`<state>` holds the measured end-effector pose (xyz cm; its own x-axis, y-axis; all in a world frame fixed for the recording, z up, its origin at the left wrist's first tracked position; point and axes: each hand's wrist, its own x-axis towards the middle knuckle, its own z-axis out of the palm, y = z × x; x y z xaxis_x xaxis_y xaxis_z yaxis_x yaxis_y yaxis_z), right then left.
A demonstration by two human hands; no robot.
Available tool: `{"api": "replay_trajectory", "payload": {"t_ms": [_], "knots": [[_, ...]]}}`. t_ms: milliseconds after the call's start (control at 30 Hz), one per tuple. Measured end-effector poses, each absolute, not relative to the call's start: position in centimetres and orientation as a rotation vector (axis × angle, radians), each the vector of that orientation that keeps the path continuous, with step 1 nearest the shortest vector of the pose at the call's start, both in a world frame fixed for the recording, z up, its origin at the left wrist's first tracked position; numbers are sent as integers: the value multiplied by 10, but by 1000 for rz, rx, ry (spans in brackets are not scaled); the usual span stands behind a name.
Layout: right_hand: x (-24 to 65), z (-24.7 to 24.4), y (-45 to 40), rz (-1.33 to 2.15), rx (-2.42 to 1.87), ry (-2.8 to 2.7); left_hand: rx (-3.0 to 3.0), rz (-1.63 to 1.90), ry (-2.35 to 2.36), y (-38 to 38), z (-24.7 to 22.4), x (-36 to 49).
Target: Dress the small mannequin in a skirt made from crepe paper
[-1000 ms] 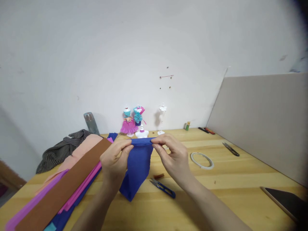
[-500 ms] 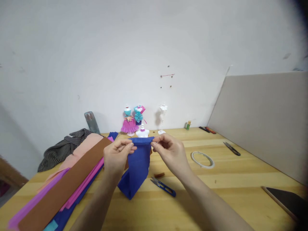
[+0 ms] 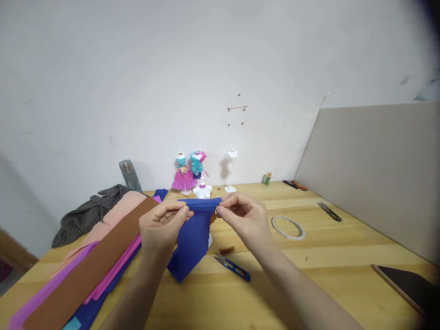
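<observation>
Blue, folded, crepe-like strip [image 3: 194,233]: top edge up above the yellow wooden table [image 3: 309,293], running straight!
Left hand [image 3: 160,229]: thumb and fingers pinch 1 end.
Right hand [image 3: 245,220]: pinches the other.
Blue-handled metal snips [image 3: 233,267]: lying near the strip.

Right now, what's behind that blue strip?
A white mannequin pokes above the blue strip; a brown bit and white bit peek past its right side. The strip covers the rest.

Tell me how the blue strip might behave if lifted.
The blue strip is probably light: the left hand and right hand pinch only its top edge. It looks floppy, hanging down and bending near its lower end.
</observation>
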<state>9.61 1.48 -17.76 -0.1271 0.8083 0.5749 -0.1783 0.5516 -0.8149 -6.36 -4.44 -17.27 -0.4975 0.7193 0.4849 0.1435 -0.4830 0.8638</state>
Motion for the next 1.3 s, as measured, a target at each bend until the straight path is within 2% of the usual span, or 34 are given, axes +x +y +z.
{"api": "replay_trajectory", "payload": {"t_ms": [700,900,1300], "knots": [[98,-172,1,1036,-540,-1456,1327,2060,1316,-62,-165,-60],[99,-173,1,823,-460,-1454,1373,2092,1355,-64,-165,-62],[103,-175,3,529,-388,-1607,2033,2093,1573,-64,-154,-75]]}}
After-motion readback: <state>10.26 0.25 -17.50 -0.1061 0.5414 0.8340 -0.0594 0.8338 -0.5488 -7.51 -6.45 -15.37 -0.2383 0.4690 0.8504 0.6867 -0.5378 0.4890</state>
